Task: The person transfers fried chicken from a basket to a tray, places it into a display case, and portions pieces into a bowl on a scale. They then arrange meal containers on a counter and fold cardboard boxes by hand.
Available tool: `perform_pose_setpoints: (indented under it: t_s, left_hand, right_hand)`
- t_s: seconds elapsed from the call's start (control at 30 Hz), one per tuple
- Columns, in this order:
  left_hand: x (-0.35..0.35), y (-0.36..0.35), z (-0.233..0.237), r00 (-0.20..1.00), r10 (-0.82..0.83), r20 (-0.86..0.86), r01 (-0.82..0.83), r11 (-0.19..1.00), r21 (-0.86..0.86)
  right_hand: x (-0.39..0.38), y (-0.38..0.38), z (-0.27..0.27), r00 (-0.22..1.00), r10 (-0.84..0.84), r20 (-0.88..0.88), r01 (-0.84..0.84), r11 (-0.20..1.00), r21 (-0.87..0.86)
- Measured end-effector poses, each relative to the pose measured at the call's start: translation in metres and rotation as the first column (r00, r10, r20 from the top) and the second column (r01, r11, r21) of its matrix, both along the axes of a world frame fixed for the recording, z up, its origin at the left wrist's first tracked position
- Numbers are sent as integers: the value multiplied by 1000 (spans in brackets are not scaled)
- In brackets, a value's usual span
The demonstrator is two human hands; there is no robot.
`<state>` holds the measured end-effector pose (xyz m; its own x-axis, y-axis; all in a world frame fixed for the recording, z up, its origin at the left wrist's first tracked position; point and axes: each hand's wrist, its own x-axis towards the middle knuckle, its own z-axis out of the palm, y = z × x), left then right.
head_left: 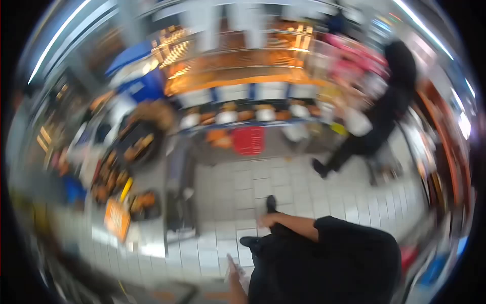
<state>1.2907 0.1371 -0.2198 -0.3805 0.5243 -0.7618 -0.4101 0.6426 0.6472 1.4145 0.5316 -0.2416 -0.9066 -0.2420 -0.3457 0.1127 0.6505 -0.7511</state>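
The picture is blurred by motion. My right hand hangs at the end of a bare forearm, beside my dark shoe; its fingers are smeared and nothing can be made out in it. Lower down, my left hand is over the tiled floor. Thin, clear plastic shows at this hand; whether it is worn or held cannot be made out, and the finger pose is unclear.
At left, a counter bears dark trays of food and an orange sign. A lit display stands behind a row of food containers. A red round item lies below them. Another person in dark clothes stands at upper right.
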Motion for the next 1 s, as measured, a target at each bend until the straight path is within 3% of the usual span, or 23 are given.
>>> perform_pose_setpoints:
  t_s: [0.03, 0.07, 0.1, 0.13, 0.2, 0.23, 0.3, 0.37, 0.43, 0.47, 0.5, 0.53, 0.6, 0.63, 0.7, 0.77, 0.8, 0.9, 0.93, 0.97, 1.0]
  left_hand:
    - [-21, 15, -22, 975, 124, 187, -82, 973, -215]
    - [-41, 36, -28, 902, 300, 310, -143, 885, -443]
    - [-55, 55, 1, 946, 255, 200, -172, 918, -357]
    - [-74, 64, -8, 972, 175, 156, -122, 946, -300]
    - [-119, 71, -34, 995, 23, 98, -3, 980, -198]
    - [-138, 77, -34, 995, -49, 90, 63, 986, -152]
    - [-158, 106, -16, 997, -18, 75, 33, 978, -205]
    - [-160, 134, 4, 997, 74, -25, -78, 977, -198]
    - [-150, 160, 8, 996, 88, 9, -87, 993, -77]
    - [-147, 166, 11, 995, 95, 19, -94, 995, -25]
    - [-138, 174, 12, 999, 30, 18, -29, 999, -25]
    - [-123, 185, 8, 999, -34, 20, 34, 999, -20]
    - [-87, 195, 2, 982, -189, -6, 188, 982, -33]
    - [-67, 199, -1, 959, -282, -36, 281, 959, -48]
    - [-16, 219, 9, 918, -395, -46, 367, 887, -280]
    - [29, 235, 6, 835, -551, -8, 513, 782, -355]
    - [52, 244, 5, 764, -646, -6, 602, 715, -355]
    - [123, 281, 8, 486, -872, -53, 806, 471, -359]
    - [149, 293, 10, 389, -919, -70, 847, 387, -365]
    - [174, 309, 13, 300, -949, -91, 875, 312, -371]
    - [195, 324, 16, 228, -968, -106, 892, 251, -375]
  right_hand:
    - [8, 16, 54, 899, -437, 37, 438, 899, -18]
    - [10, 23, 61, 719, -692, -59, 693, 721, -20]
    - [11, 36, 96, 542, -812, -214, 811, 573, -118]
    - [21, 52, 104, 430, -857, -284, 840, 495, -222]
    - [62, 63, 157, 271, -923, -275, 918, 333, -214]
    - [85, 67, 164, 222, -943, -249, 937, 277, -212]
    - [146, 71, 149, 167, -937, -308, 960, 226, -166]
    - [214, 60, 111, 275, -906, -322, 961, 245, 130]
    - [291, 28, 58, 308, -930, -200, 918, 235, 320]
    - [327, 6, 18, 225, -966, -126, 917, 166, 364]
    - [356, -21, 13, 44, -993, 111, 900, 88, 426]
    - [376, -45, 19, -75, -960, 271, 872, 69, 485]
    - [425, -99, -5, -229, -896, 379, 867, -11, 498]
    - [438, -119, 26, -365, -774, 517, 892, -133, 431]
    - [477, -141, 37, -435, -549, 714, 895, -352, 275]
    - [527, -146, 36, -441, -499, 745, 874, -426, 233]
    - [550, -138, 48, -486, -512, 708, 850, -463, 250]
    - [631, -95, 22, -601, -555, 574, 770, -595, 231]
    - [652, -77, 13, -656, -609, 445, 749, -597, 288]
    - [665, -58, 12, -680, -708, 190, 718, -591, 368]
    - [673, -41, 5, -753, -658, 12, 640, -728, 246]
